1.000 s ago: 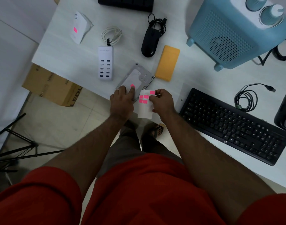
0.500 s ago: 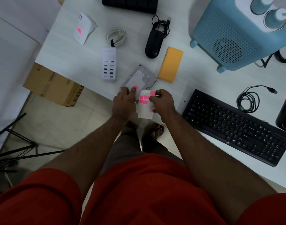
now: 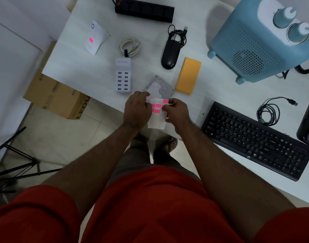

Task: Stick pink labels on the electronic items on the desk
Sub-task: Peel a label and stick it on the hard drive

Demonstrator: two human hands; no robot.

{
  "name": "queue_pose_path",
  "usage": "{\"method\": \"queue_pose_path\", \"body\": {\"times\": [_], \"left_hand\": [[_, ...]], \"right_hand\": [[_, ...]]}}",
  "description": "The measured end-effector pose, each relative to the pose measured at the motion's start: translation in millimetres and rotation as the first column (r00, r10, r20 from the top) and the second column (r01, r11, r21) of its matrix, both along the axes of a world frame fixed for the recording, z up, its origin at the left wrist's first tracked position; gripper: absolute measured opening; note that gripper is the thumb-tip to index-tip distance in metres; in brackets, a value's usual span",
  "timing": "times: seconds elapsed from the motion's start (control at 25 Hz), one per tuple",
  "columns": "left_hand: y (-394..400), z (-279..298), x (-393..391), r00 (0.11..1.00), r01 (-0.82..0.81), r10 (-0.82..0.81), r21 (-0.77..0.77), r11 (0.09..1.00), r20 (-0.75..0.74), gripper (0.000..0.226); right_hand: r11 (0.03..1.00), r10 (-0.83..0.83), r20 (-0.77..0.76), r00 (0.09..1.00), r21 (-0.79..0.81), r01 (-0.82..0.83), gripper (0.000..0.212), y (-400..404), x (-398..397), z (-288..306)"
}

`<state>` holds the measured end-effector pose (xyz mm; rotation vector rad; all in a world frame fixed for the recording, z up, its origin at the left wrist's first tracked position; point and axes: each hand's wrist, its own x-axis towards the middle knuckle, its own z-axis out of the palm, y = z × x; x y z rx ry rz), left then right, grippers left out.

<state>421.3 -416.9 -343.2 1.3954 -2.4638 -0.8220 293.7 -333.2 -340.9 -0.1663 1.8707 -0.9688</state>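
Holding the label sheet (image 3: 156, 118), the right hand (image 3: 176, 112) pinches it; the left hand (image 3: 137, 109) seems to peel one. Only the white box (image 3: 96, 38) visibly carries a label; the charger (image 3: 123, 75), mouse (image 3: 169, 56) and keyboard (image 3: 255, 141) await.

The person wears a red short-sleeved shirt (image 3: 150, 207) that fills the lower part of the frame; both forearms are bare. Grey-brown trousers (image 3: 138, 155) show at centre frame. A dark open-toed sandal (image 3: 169, 146) is worn on one visible foot. No wristwear is visible.
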Motion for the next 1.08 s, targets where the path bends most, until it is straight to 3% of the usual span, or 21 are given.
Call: {"method": "queue_pose_path", "body": {"times": [0.12,0.24,0.4,0.84,1.08], "left_hand": [[-8.2,19.7,-4.0,0.984,0.024,-0.010,0.081,0.996,-0.179,0.022],[-13.8,27.3,-3.3,0.977,0.100,-0.075,0.120,0.988,-0.200,0.023],[-30.6,32.3,1.2,0.977,0.042,-0.019,0.103,0.994,-0.213,0.025],[-83.4,28.7,13.7,0.977,0.123,-0.106,0.081,0.989,-0.183,0.029],[-99.5,33.5,13.3,0.966,0.192,-0.175,0.077,0.978,-0.189,0.025]], "right_hand": [[0.997,-0.032,0.098,0.995,-0.062,0.039,0.018,-7.4,3.5,11.4],[0.987,-0.025,0.140,0.990,-0.154,0.047,0.012,-16.8,11.0,19.9],[0.959,0.051,0.149,0.988,-0.282,-0.007,0.018,-32.3,18.0,26.9],[0.975,0.113,-0.283,0.952,-0.154,-0.162,0.020,-75.4,35.4,20.8],[0.972,0.156,-0.378,0.913,-0.105,-0.210,0.025,-84.9,35.6,17.7]]}}
